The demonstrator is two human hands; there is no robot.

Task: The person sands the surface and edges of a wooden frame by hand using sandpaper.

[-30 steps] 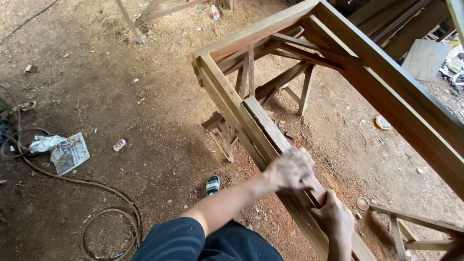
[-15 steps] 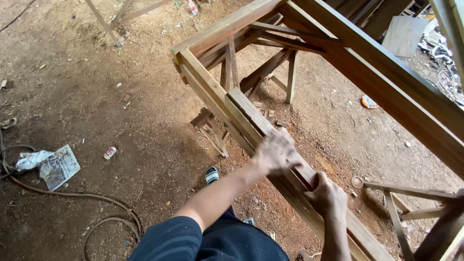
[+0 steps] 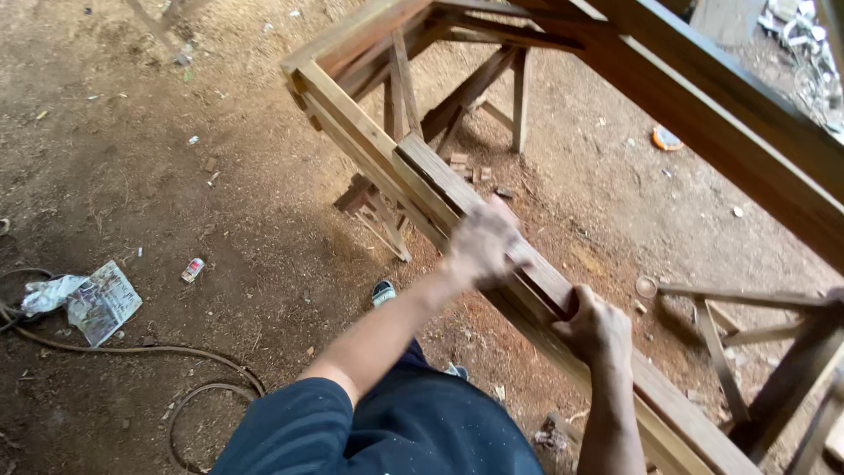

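Wooden strip (image 3: 492, 229): lies along the near rail of the wooden frame (image 3: 352, 114). Left hand (image 3: 482, 242) pressed flat over it, blurred; right hand (image 3: 598, 327) clenched around its end. Likely light, stiff, splintery; best gripped across its narrow edges.

We count two hands: the left hand (image 3: 482, 244) and the right hand (image 3: 598, 327). We count one wooden frame (image 3: 352, 123), one crumpled paper (image 3: 98, 301), one cable (image 3: 132, 352) and one small can (image 3: 192, 269).
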